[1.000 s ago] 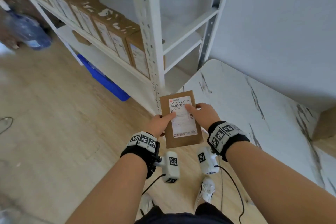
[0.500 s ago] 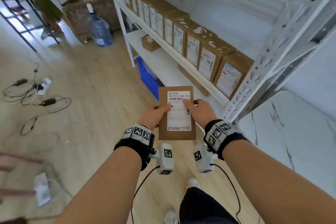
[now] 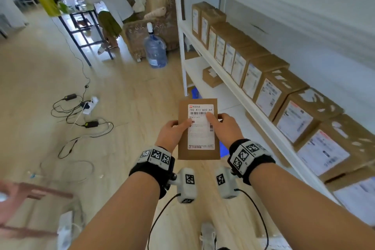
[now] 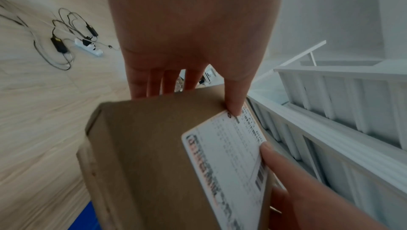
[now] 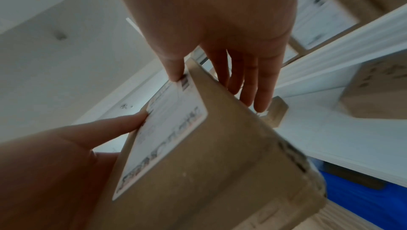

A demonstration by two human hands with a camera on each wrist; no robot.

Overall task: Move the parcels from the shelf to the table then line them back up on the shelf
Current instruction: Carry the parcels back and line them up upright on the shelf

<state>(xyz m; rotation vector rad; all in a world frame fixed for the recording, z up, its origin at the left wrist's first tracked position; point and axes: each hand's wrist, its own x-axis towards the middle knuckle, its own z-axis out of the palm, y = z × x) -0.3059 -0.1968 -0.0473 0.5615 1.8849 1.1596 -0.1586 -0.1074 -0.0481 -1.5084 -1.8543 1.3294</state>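
A brown cardboard parcel (image 3: 198, 130), label face up, is held in the air in front of the person, above the wooden floor (image 3: 121, 97) and beside the white shelf (image 3: 253, 111); it touches neither. The left hand (image 3: 172, 133) grips its left edge, thumb pressed on the white label (image 3: 200, 128) and fingers passing underneath, as the left wrist view confirms; the right hand (image 3: 226, 128) mirrors this on the right edge, thumb on the barcode area and fingers curled beneath. A row of parcels (image 3: 269, 87) stands label-outward along the middle shelf board, packed side by side, and one small box (image 3: 212, 77) lies on the lower board. A blue bin (image 5: 356, 195) sits under the shelf, a water bottle (image 3: 155, 50) stands by its far upright, and cables (image 3: 81, 115) trail across the floor. Judged from the full row, the task appears to be in its return phase. Risks from here: the grip relies on thumbs against a smooth label, so a tilt could let the parcel slide out; the row shows no clear gap nearby, so pushing the parcel in could knock or skew a neighbour; the cables could catch a foot while attention is on the shelf.
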